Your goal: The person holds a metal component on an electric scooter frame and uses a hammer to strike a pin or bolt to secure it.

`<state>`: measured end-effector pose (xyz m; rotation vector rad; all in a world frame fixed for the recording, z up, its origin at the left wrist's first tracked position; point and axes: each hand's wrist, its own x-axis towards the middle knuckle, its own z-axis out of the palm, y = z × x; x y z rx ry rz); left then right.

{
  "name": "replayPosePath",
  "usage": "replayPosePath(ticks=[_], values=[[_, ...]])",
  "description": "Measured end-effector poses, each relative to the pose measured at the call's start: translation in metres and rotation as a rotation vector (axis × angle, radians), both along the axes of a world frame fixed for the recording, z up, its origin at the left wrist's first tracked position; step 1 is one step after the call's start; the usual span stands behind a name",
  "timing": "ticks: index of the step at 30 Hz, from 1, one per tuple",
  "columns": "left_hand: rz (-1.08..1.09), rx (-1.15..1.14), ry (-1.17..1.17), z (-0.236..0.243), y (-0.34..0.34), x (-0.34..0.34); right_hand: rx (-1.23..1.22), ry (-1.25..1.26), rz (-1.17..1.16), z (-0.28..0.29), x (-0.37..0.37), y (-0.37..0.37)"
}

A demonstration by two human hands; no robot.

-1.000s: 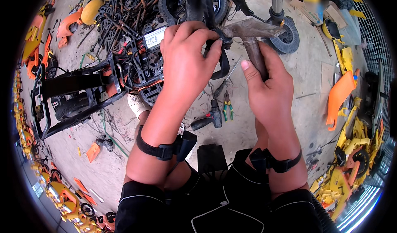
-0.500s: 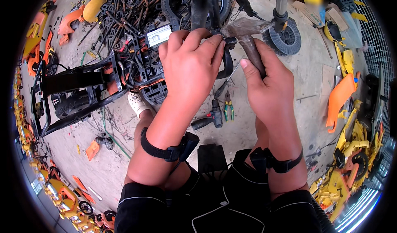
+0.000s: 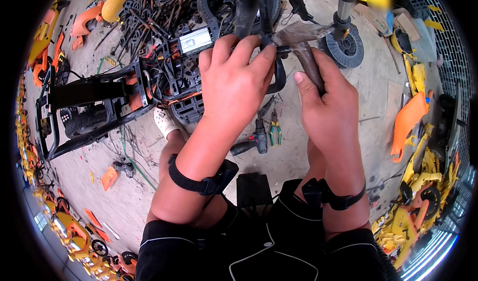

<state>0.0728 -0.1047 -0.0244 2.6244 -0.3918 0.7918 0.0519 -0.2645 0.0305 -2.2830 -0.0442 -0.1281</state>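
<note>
Hammer (image 3: 304,44), worn grey-brown metal, at upper centre; head just beside the upright black tubes (image 3: 256,7) of a vehicle frame, contact between them not clear. Right hand (image 3: 331,99) wrapped round the handle, thumb lying along its near side. Left hand (image 3: 236,74) knuckles up, fingers bent over the black frame close to the hammer head; fingertips partly hidden, cannot tell whether they pinch anything. Frame section (image 3: 94,94) stretches off to the left, pale-labelled box (image 3: 195,40) mounted near the left hand. On the concrete floor (image 3: 294,159) below the hands: cordless drill (image 3: 258,139), and beside it green-and-yellow-handled pliers (image 3: 275,129). Grey disc wheel (image 3: 344,49) beyond the hammer. Farther out, heap of rusty rods (image 3: 152,22) upper left, orange panel (image 3: 409,121) at right.
</note>
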Motion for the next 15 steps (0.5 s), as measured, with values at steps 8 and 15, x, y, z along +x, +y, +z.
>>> replayPosePath(ticks=[8,15], values=[[0.010,0.005,0.024,0.0037,-0.0020,0.0006,0.112,0.015,-0.070,-0.0002,0.0026,-0.0022],[-0.007,0.006,0.043,0.0012,0.0009,-0.0003,0.026,-0.045,-0.016,0.0071,0.0066,0.0004]])
